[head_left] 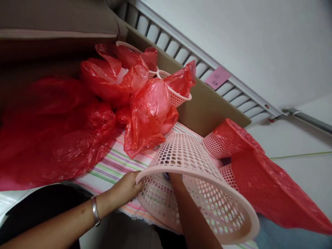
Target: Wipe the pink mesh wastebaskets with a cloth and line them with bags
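A pink perforated plastic basket (186,152) lies tipped on its side, its wide mouth turned toward me. My left hand (128,188), with a silver bracelet at the wrist, grips the basket's rim on the left. My right hand (172,177) reaches through the mouth into the basket; its fingers are mostly hidden, and a small dark bluish patch shows beside it. Under the basket is a striped cloth (116,164).
Crumpled red plastic bags (147,114) and more pink baskets (177,98) stand behind. At the right are baskets (216,143) with a red bag (269,186) over them. A white radiator (181,53) with a pink note (218,77) runs along the wall.
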Demonstrator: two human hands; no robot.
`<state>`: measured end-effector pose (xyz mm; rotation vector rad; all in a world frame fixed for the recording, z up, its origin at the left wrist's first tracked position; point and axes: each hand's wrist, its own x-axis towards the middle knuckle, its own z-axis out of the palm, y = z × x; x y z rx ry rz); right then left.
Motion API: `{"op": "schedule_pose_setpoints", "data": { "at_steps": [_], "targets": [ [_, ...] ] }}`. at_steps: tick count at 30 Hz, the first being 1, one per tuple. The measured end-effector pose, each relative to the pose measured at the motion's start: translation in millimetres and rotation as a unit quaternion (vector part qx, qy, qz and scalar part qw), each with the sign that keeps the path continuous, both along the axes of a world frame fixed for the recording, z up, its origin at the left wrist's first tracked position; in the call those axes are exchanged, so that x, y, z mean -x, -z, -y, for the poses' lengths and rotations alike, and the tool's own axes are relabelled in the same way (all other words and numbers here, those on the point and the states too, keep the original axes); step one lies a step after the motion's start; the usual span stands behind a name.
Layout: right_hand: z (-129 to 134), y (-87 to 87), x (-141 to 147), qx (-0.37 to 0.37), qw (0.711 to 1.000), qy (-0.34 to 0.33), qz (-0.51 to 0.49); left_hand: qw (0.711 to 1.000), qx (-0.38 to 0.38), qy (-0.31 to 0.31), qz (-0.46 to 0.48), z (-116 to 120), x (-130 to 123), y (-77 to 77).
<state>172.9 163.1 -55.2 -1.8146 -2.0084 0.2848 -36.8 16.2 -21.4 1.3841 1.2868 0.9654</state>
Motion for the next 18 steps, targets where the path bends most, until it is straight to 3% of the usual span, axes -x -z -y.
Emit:
{"op": "schedule_pose_setpoints", "data": {
  "at_steps": [3, 9, 12, 15, 18],
  "targets": [
    [15, -10.6, 14, 0.004, 0.998, -0.009, 0.056, 0.999, 0.042, -0.004, 0.030, 1, -2, 5.4],
    [125, -9.6, 28, -0.007, 0.986, -0.081, 0.144, 0.998, 0.038, -0.024, 0.040, 3, -4, 7.8],
    [160, -15.8, 24, 0.014, 0.981, -0.126, 0.149, 0.999, 0.012, -0.029, 0.028, 2, -3, 7.2],
    [156, -37.1, 19, 0.052, 0.982, -0.158, 0.085, 0.999, -0.023, -0.045, 0.007, -1, 2, 6.3],
    [122, -63.7, 14, 0.046, 0.993, -0.109, -0.030, 0.997, -0.044, -0.057, -0.008, -4, 11, 4.1]
  ]
}}
